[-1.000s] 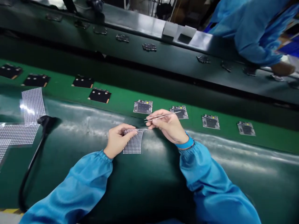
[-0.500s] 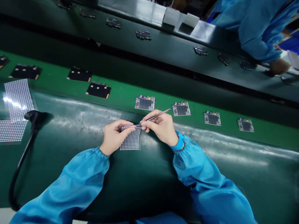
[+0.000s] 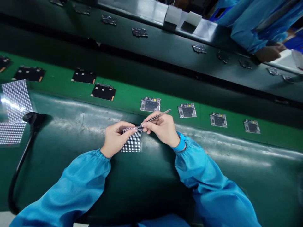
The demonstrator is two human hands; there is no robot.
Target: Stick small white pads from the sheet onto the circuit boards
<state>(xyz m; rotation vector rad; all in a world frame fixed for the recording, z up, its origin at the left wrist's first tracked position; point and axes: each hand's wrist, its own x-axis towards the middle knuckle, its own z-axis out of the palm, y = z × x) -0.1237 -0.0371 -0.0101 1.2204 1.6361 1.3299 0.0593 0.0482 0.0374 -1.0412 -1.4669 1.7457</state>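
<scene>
My left hand pinches the top edge of a sheet of small white round stickers, thumb in front and fingers behind. The sheet hangs toward me over the dark green work surface. My right hand is closed around metal tweezers, whose tips meet the sheet's upper edge beside my left thumb. Whether a sticker sits between the tips is too small to tell. Just beyond my right hand, a circuit board lies on the green belt, with another circuit board to its right.
More sticker sheets lie at the left, beside a black cable with a plug. Black-covered boards sit on the green belt. Across from me, a co-worker's hand is near boards on a second belt. White boxes stand behind.
Boards on the near belt have shifted right, and those on the far belt have shifted left. The co-worker's hands moved left. My hands have barely moved, the tweezers staying at the sheet's edge.
</scene>
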